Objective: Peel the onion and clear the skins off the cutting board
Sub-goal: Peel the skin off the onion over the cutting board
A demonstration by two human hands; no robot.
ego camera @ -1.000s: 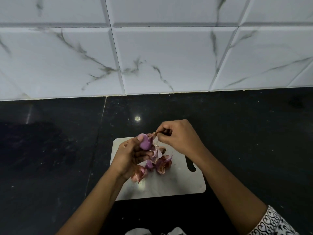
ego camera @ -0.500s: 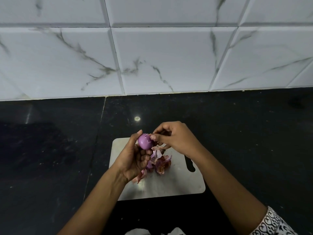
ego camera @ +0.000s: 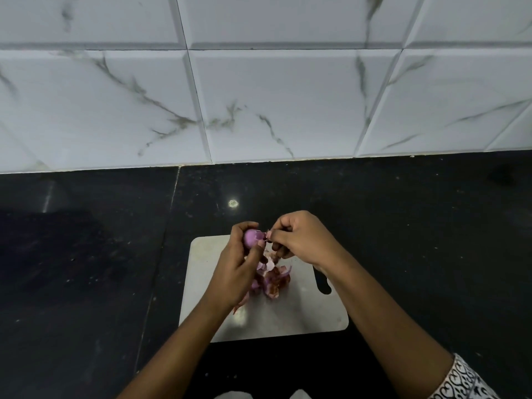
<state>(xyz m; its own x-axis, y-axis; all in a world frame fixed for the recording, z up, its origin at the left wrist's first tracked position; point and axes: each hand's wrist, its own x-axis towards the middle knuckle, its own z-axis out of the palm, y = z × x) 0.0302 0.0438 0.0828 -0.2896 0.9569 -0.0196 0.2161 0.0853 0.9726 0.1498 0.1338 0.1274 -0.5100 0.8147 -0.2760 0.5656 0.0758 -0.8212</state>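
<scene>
A small purple onion (ego camera: pixel 251 237) sits in the curled fingers of my left hand (ego camera: pixel 235 267), held above the far part of the pale cutting board (ego camera: pixel 305 315). My right hand (ego camera: pixel 302 239) is just to the right of it, its thumb and fingertips pinching a small strip of skin (ego camera: pixel 267 234) at the onion's end. A heap of reddish and purple onion skins (ego camera: pixel 273 279) lies on the middle of the board below both hands, partly hidden by my left hand.
The board lies on a black stone counter (ego camera: pixel 431 240) with a seam (ego camera: pixel 161 254) to its left. A white marbled tile wall (ego camera: pixel 259 96) rises behind. The board's handle slot (ego camera: pixel 324 285) is at its right side.
My left hand has turned the onion and closed round it more. My right hand has come in close and now pinches skin at the onion's end.
</scene>
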